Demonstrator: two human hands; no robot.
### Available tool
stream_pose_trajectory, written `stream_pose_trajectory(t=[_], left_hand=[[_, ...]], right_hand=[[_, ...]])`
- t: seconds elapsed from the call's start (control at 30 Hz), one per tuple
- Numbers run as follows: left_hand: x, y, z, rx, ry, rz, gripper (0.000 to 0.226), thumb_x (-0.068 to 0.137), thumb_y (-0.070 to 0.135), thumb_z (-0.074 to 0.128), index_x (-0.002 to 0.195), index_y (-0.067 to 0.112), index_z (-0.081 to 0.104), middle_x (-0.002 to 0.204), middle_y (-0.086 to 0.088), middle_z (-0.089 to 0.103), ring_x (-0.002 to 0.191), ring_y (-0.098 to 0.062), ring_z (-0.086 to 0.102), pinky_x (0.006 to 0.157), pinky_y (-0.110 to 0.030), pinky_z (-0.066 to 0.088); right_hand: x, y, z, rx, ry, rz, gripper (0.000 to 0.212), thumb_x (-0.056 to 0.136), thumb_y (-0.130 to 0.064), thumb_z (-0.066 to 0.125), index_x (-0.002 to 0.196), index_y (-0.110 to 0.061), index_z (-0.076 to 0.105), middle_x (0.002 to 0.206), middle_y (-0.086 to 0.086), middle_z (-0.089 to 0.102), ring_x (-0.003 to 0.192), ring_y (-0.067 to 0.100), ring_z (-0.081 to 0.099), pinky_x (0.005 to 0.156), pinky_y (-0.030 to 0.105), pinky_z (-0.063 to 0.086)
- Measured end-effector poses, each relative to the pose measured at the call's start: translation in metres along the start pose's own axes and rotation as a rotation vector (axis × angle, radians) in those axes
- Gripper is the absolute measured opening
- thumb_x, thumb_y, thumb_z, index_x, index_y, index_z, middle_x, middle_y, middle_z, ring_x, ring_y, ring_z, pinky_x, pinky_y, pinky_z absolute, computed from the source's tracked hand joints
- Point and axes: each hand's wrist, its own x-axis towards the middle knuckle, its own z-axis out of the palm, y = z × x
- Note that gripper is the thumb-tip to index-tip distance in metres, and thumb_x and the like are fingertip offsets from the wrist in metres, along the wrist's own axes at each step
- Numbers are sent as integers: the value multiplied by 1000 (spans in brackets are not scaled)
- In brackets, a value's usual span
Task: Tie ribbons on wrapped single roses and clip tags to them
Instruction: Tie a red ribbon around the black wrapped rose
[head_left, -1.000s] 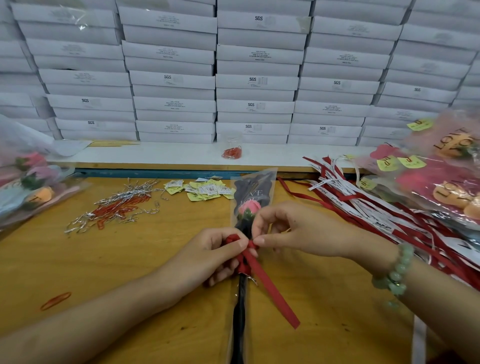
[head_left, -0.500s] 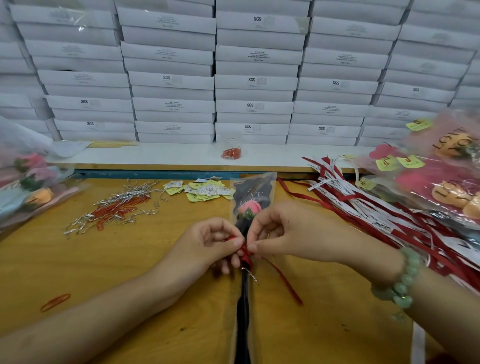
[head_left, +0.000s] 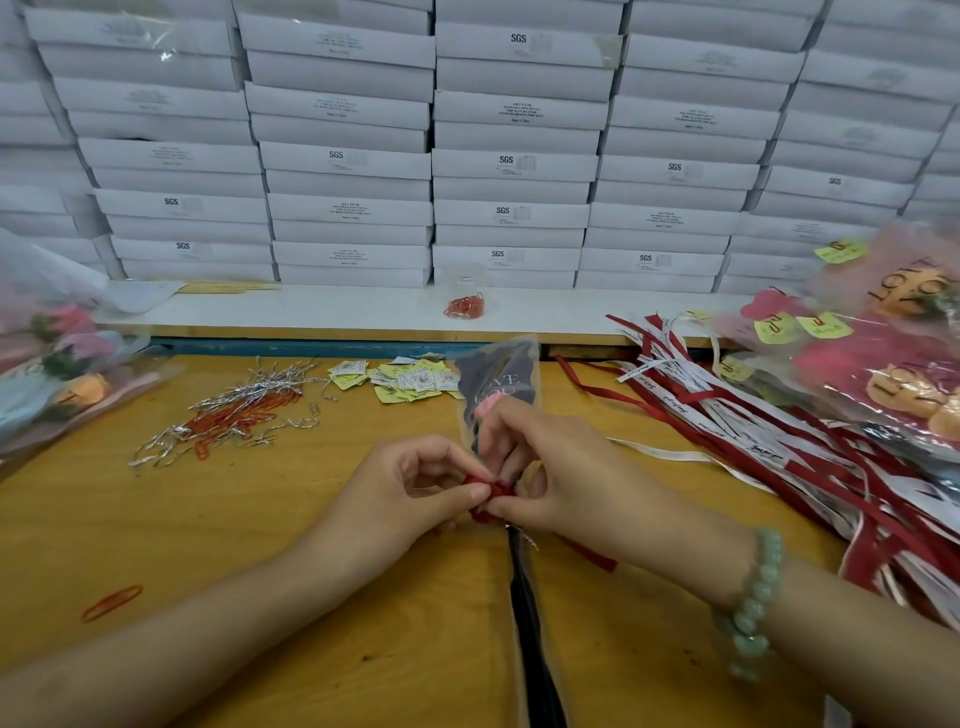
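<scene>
On the table (head_left: 260, 519), mid-frame, the left hand (head_left: 410, 499) and right hand (head_left: 566, 478) are each pinching the red ribbon (head_left: 496, 491) in a tight grip on the wrapped rose (head_left: 498, 384), sitting closer together than before. The ribbon tail toward 5 o'clock is showing shorter.

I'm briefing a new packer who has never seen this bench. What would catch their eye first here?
A wall of stacked white boxes fills the whole back. At centre front, the left hand and right hand pinch a red ribbon around a wrapped rose lying on the wooden table. To the right sprawls a heap of red and white ribbons.
</scene>
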Motion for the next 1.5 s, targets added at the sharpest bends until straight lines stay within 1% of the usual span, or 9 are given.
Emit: stream_pose_trajectory(t=[0.17,0.33,0.5,0.7,0.93,1.07,1.2,1.33,1.5], left_hand=[[-1,0,1,67,4,92,11,74,27,73,83,26,77,90,-5,73,85,-24,70,75,-40,58],[1,0,1,89,39,173,13,72,19,74,84,20,79,90,4,65,79,-8,66,70,-18,52],[-1,4,0,199,55,223,13,74,17,74,85,20,80,85,12,64,79,-7,64,66,-12,47],[-4,9,0,351,97,257,22,77,-1,76,82,20,77,84,12,64,80,-7,67,62,-16,50],[-9,15,-2,544,42,412,17,77,8,79,78,22,70,84,12,65,87,-10,65,70,-25,50],[-10,13,-2,579,-13,463,14,77,6,77,75,18,70,84,10,63,90,-13,65,71,-34,51],[-9,13,-2,589,-115,494,11,81,10,76,76,17,69,83,11,62,86,-15,61,76,-30,49],[-9,12,-2,563,-188,490,10,82,14,77,78,19,70,82,13,61,84,-14,59,75,-27,48],[-10,11,-1,520,-254,465,8,84,16,76,81,21,71,83,13,62,85,-14,59,73,-26,49]], right_hand=[[0,2,4,-98,3,-4,29,85,-19,71,102,-26,47,88,-11,61,81,4,59,68,23,51],[-1,3,8,-102,10,40,24,88,-22,68,99,-25,47,84,-7,62,79,8,57,71,35,50],[3,5,-3,188,-41,168,16,80,-11,78,87,-15,65,78,-9,67,68,-3,63,63,13,48],[4,11,-27,444,-158,311,11,85,-19,74,94,-13,74,87,1,76,75,4,68,68,15,54],[4,15,-35,366,-205,348,13,85,-14,73,96,-14,67,81,-2,75,73,3,68,77,29,57],[3,18,-44,300,-239,348,10,86,-20,74,92,-22,67,82,-7,74,69,-2,65,67,19,45],[2,22,-55,294,-334,378,10,87,-17,72,92,-22,65,81,-6,72,65,-1,61,57,11,45],[1,28,-64,235,-433,413,10,87,-19,71,93,-21,63,87,-2,72,74,7,60,65,21,47],[0,33,-71,206,-535,449,12,89,-18,69,92,-24,60,88,-5,72,76,0,63,67,17,48]])
